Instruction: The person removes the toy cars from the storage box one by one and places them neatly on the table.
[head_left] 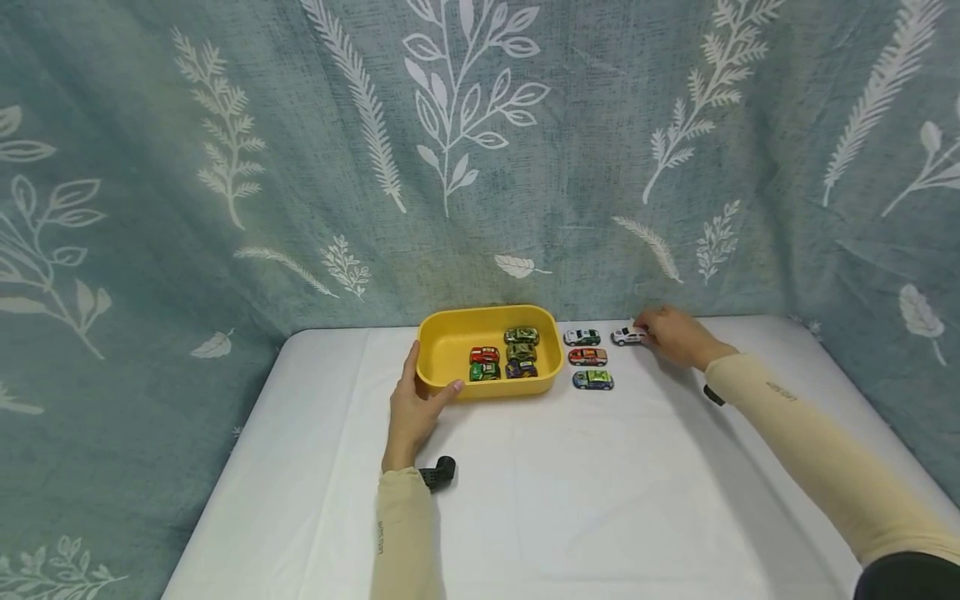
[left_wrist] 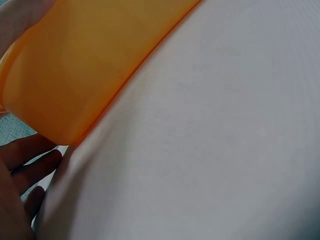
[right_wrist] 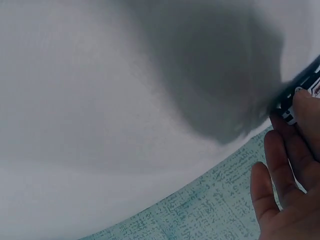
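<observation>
My left hand [head_left: 411, 415] holds the near left corner of a yellow plastic tray [head_left: 438, 342], thumb over the front rim and fingers along the left wall. In the left wrist view, fingertips [left_wrist: 47, 161] lie right at the corner of the tray. Over on the right, my right hand [head_left: 677, 335] pinches the rear end of a white toy car [head_left: 624, 336] at the table's back edge. Left of that car are a white-and-green toy car [head_left: 582, 337], an orange one [head_left: 588, 357] and a blue-and-green one [head_left: 593, 381], one below another.
Inside the tray sit several toy cars: a red one [head_left: 484, 355], a green one [head_left: 484, 372], two camouflage-patterned ones and a purple one [head_left: 521, 369]. A white cloth [head_left: 555, 492] covers the table. Behind it hangs a green leaf-patterned curtain [head_left: 585, 167].
</observation>
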